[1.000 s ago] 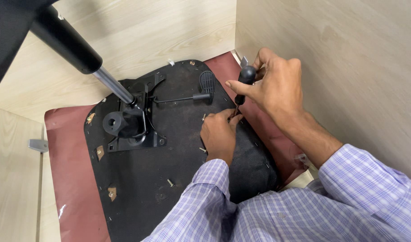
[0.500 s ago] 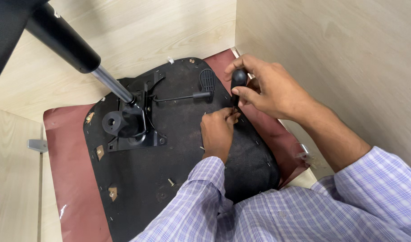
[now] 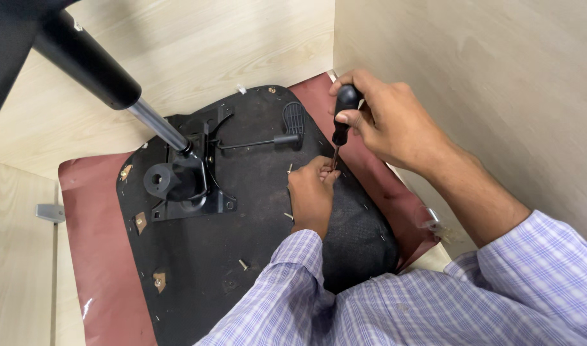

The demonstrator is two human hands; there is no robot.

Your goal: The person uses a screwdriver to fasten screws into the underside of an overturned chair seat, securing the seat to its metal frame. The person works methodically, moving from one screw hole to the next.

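We had our right hand (image 3: 396, 125) closed around the black handle of a screwdriver (image 3: 342, 117), so that grip was fully shut on the tool, with the thumb laid along the handle. The screwdriver stood nearly upright, tilted a little, its long axis running from the rounded handle top down and slightly leftward to the thin shaft. The tip met the black underside of the upturned chair seat (image 3: 255, 230) just below that grip, right at the fingertips of our left hand (image 3: 311, 195). The left hand lay flat on the seat with its fingers pinched together around the tip; we could not tell whether they held a screw, since the fingers hid the spot. So the left hand was the one nearer the working point, touching it, while the right sat just above. To the left of both grips stood the black tilt mechanism (image 3: 181, 186) with its gas cylinder (image 3: 107, 80) slanting up and away, and a lever (image 3: 255, 142) reaching toward us. Loose screws (image 3: 243, 264) lay on the seat near our left sleeve.
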